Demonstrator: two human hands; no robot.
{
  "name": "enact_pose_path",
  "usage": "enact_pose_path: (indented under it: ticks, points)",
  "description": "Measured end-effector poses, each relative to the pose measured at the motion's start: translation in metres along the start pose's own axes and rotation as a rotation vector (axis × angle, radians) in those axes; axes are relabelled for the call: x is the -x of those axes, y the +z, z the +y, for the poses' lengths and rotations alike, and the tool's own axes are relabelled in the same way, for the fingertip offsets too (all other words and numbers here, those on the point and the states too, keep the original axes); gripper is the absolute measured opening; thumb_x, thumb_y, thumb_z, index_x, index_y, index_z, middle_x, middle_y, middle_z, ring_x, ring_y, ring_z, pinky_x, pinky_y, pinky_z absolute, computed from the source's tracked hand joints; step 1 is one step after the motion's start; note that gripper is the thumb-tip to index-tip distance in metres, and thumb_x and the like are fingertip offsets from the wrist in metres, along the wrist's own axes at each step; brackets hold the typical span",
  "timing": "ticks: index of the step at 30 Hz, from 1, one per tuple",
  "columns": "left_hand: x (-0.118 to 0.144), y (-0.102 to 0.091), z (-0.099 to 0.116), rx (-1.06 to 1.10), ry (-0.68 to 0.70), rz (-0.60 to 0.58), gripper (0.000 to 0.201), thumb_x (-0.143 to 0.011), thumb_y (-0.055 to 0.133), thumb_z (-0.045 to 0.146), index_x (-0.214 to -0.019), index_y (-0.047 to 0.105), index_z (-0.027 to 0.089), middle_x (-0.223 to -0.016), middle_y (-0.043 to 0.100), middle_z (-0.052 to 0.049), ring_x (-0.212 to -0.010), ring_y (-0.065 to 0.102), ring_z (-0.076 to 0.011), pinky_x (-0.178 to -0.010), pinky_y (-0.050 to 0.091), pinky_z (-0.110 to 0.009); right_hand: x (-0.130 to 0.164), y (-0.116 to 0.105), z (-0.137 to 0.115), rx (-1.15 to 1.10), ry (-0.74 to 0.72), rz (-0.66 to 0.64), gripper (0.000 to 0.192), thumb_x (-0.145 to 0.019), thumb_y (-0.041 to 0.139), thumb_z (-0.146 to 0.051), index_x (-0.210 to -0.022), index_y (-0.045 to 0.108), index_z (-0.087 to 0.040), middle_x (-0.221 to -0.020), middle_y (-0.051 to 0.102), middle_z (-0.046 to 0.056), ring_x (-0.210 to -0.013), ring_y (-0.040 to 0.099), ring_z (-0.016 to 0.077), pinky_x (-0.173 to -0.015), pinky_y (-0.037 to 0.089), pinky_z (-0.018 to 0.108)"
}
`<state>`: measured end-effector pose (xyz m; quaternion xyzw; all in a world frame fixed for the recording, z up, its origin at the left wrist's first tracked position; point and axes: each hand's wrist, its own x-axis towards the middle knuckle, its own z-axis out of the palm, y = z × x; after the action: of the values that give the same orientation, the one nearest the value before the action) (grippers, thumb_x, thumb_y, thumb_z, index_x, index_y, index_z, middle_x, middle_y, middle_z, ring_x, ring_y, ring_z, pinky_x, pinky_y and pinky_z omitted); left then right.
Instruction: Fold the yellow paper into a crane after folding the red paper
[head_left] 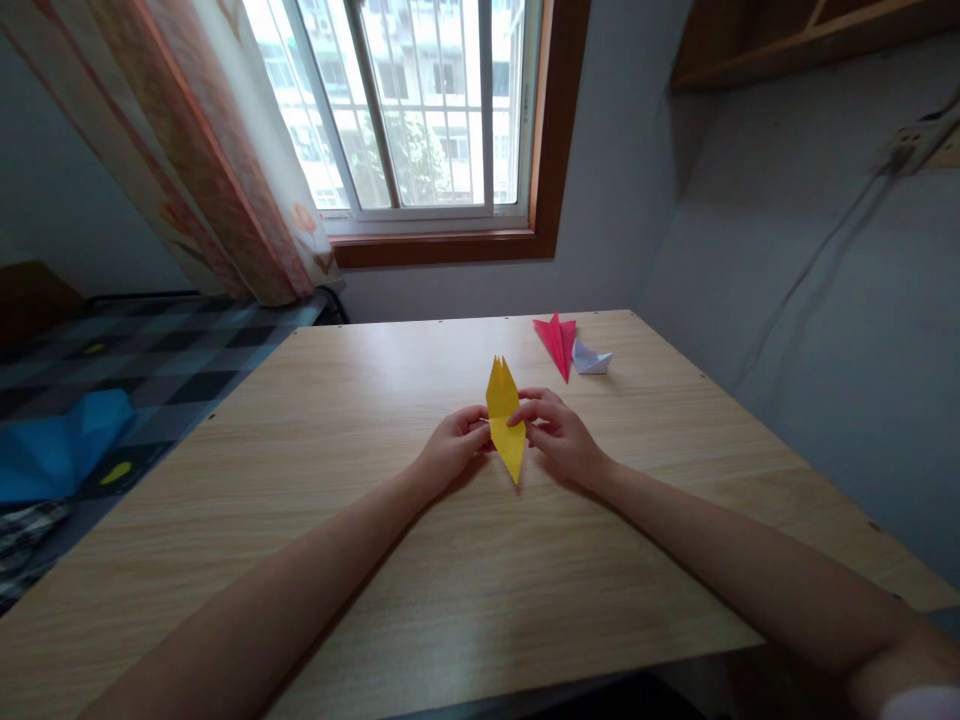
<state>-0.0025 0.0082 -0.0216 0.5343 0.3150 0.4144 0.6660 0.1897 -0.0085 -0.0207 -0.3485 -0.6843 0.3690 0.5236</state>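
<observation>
A folded yellow origami paper (504, 405) is held up over the middle of the table, long and narrow with a pointed lower end and two points at the top. My left hand (461, 440) pinches its left edge, fingers closed. On the other side my right hand (559, 435) grips the right edge, one fingertip lying across the front face. The back of the paper and some fingertips behind it are hidden.
Toward the back right of the wooden table (360, 540) lie a red paper plane (557, 345) and a white paper boat (591, 358). A bed with a checked cover (187, 345) and a blue item (67, 440) stands to the left. Walls border the back and right.
</observation>
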Motion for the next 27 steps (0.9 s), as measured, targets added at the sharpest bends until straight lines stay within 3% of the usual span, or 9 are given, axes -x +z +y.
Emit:
enact_pose_path:
  ticks: [15, 21, 27]
  points:
    - [-0.0068, -0.0063, 0.0001, -0.043, -0.046, 0.024, 0.028, -0.072, 0.069, 0.026, -0.097, 0.071, 0.015, -0.096, 0.072, -0.009, -0.089, 0.067, -0.022, -0.075, 0.051, -0.03, -0.0022, -0.0001, 0.002, 0.041, -0.051, 0.013, 0.018, -0.085, 0.058, -0.013, -0.088, 0.071, -0.025, -0.118, 0.052, 0.007, -0.121, 0.051, 0.0219, -0.079, 0.056, 0.031]
    - [-0.0071, -0.0042, 0.0013, -0.055, -0.045, 0.054, 0.033, -0.079, 0.069, 0.041, -0.095, 0.069, 0.013, -0.091, 0.071, -0.009, -0.082, 0.065, -0.0192, -0.07, 0.049, -0.027, -0.0005, -0.0004, -0.0021, 0.125, -0.069, 0.002, 0.021, -0.085, 0.054, -0.014, -0.09, 0.072, -0.024, -0.12, 0.053, 0.008, -0.121, 0.052, 0.0228, -0.078, 0.055, 0.031]
    - [-0.0024, 0.0006, 0.0025, -0.064, -0.023, 0.082, 0.04, -0.07, 0.082, 0.047, -0.088, 0.068, 0.014, -0.083, 0.069, -0.004, -0.073, 0.062, -0.0147, -0.067, 0.047, -0.025, 0.0001, -0.0011, -0.0018, 0.17, -0.092, -0.029, 0.022, -0.085, 0.054, -0.013, -0.09, 0.073, -0.024, -0.123, 0.052, 0.009, -0.119, 0.053, 0.0228, -0.078, 0.054, 0.032]
